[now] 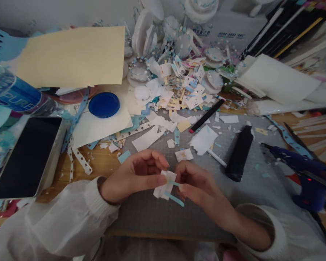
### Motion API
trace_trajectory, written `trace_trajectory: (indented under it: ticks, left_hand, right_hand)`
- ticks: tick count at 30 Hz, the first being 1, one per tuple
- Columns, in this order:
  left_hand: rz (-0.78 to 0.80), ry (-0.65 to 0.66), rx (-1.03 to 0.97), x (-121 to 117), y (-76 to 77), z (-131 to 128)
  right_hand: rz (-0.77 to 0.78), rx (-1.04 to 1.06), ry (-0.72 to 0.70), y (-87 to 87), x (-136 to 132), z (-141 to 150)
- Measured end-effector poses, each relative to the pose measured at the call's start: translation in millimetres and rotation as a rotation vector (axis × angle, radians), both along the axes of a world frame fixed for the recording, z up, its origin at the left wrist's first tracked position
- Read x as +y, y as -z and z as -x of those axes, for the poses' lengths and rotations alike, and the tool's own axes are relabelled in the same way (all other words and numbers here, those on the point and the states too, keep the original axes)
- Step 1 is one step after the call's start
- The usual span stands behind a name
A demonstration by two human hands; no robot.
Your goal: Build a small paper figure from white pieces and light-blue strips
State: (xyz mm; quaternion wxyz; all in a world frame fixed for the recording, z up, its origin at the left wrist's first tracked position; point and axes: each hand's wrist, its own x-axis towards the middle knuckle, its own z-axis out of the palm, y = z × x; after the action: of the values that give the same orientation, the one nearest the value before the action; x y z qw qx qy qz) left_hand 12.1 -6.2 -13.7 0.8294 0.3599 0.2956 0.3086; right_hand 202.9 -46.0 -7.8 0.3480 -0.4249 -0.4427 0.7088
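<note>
Near the front of the grey cutting mat [152, 221], my left hand [137, 174] pinches a small folded white paper piece [160, 190] between thumb and fingers. Two light blue paper strips [176, 199] stick out from its right side. The thumb and fingertips of my right hand [203, 190] close on the end of the upper strip; its other fingers are partly hidden behind. Just beyond the hands lie a small white paper piece [184, 155] and a torn white scrap [203, 140] with a white stick under it.
To the right are a black tube-like object [239, 154] and a blue glue gun [309, 174] with a red light. A phone [28, 156], a water bottle [13, 90] and a blue lid [104, 104] stand left. Small paper pieces [190, 87] heap at the back, beside a black pen [207, 116].
</note>
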Motion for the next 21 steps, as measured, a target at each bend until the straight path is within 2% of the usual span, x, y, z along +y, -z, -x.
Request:
trace_trajectory:
  ticks: [11,21]
  left_hand:
    - [-0.091,0.02,0.055,-0.6,-0.8,-0.8]
    - [-0.08,0.029,0.025,-2.1,-1.5,-1.3]
  right_hand:
    - [-0.086,-0.166,0.074,-7.2,2.6,6.7]
    - [-0.131,-0.256,0.096,-6.0,1.6,7.5]
